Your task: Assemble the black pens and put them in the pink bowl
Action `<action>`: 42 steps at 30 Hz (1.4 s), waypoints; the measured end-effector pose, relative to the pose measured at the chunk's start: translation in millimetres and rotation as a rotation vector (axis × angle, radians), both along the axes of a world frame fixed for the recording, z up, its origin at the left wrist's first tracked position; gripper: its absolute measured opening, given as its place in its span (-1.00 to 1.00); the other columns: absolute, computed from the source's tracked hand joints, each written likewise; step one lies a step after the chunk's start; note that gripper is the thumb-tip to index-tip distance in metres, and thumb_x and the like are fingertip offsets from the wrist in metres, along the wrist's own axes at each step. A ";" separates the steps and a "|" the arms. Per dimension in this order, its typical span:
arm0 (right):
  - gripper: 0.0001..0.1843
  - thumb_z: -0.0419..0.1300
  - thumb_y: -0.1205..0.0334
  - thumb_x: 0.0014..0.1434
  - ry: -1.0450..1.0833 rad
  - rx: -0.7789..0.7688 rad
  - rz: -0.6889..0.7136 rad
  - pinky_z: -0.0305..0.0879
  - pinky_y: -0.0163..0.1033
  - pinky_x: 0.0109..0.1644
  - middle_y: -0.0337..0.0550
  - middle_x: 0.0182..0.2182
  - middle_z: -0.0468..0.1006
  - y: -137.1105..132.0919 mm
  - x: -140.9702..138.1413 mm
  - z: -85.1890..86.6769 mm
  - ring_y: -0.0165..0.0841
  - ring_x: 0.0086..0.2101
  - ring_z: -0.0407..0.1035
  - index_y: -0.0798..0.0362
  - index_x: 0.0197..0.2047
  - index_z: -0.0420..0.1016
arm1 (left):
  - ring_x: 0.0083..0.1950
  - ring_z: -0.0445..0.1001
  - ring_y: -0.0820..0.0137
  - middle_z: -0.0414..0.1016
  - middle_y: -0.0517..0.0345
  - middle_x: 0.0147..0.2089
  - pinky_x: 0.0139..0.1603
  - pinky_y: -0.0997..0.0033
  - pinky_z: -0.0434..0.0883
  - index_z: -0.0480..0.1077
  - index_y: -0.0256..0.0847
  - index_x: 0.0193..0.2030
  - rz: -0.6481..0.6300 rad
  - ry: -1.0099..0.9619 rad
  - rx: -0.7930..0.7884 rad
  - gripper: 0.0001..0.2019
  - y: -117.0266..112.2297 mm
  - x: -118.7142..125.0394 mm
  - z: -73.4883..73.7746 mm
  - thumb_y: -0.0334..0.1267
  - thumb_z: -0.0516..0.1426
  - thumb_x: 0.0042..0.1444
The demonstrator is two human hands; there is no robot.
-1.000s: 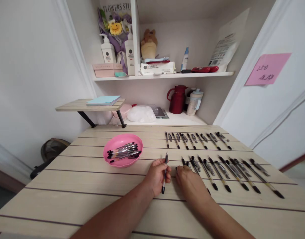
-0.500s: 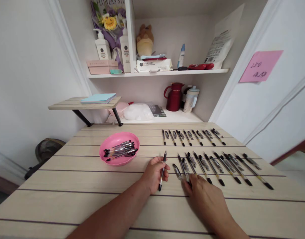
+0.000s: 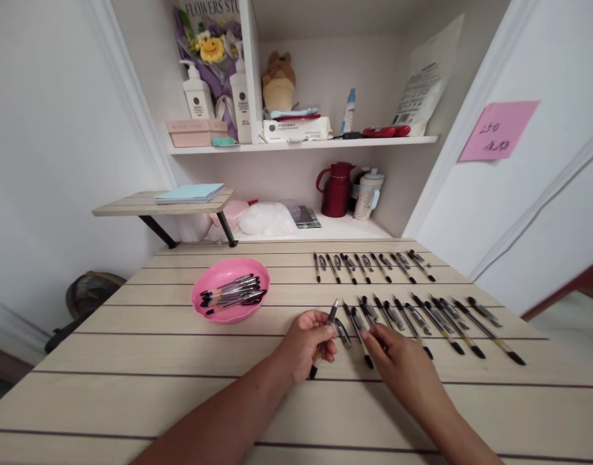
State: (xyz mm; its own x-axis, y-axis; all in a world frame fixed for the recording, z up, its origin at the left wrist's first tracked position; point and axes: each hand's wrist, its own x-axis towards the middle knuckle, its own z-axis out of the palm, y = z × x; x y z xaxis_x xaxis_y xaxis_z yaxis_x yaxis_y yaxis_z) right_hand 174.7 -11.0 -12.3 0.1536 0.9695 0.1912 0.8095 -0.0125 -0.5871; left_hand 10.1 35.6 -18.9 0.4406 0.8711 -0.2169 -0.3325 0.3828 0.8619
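Note:
An uncapped black pen (image 3: 332,314) is held in my left hand (image 3: 306,345), its tip pointing away from me and its black end just below my fingers. Beside it on the table lies a loose clear-and-black pen cap (image 3: 343,333). My right hand (image 3: 407,365) is closed at the left part of the near row, its fingertips on the lower end of another pen cap (image 3: 359,319). An uncapped pen (image 3: 353,329) lies just left of those fingertips. Several more pens and caps (image 3: 442,320) lie side by side to the right, some partly hidden by that hand.
A pink bowl (image 3: 199,310) with several capped pens stands on the left of the wooden table (image 3: 180,394). Farther back, a second row of pens and caps (image 3: 359,268) lies on the right. Behind are a small raised shelf (image 3: 126,205) and a red jug (image 3: 336,190).
My left hand has moved slightly right with its pen, whose tip now leans over toward the loose cap. My right hand has slid a little forward, uncovering the leftmost pen's black end.

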 end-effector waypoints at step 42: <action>-0.72 0.30 0.06 -0.13 1.318 -0.221 0.014 0.29 -0.35 -0.54 -0.28 -0.64 0.39 61.4 -35.1 10.7 -0.50 -0.64 0.26 0.08 -0.50 0.36 | -0.78 -0.11 0.74 0.24 0.36 -0.61 -0.71 0.64 -0.27 0.19 -0.17 -0.31 -0.069 -0.002 -0.080 -0.73 -6.2 0.8 2.2 -0.05 0.12 -0.01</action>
